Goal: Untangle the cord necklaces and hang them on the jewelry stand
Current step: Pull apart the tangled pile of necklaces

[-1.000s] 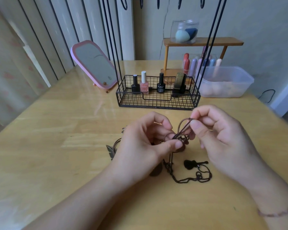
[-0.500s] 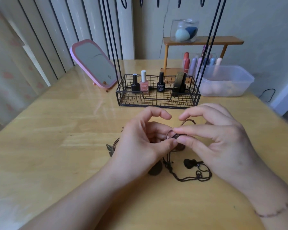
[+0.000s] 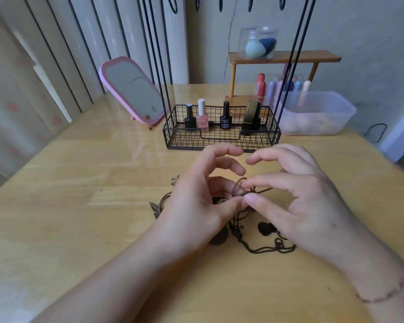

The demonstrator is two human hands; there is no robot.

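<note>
The step in hand seems to be the untangling: at the centre of the frame the left hand (image 3: pixel 196 203) and the right hand (image 3: pixel 296 203) each pinch the knotted brown cord necklaces (image 3: pixel 245 193) between thumb and forefinger, other fingers spread loosely, while the rest of the cords and a dark pendant (image 3: pixel 266 228) lie on the tabletop (image 3: pixel 79 183) below the hands. The next move probably calls for a gentle pull apart at the knot — not a hard one. The jewelry stand (image 3: pixel 222 134), upper centre, has no necklace on its visible hooks yet.
</note>
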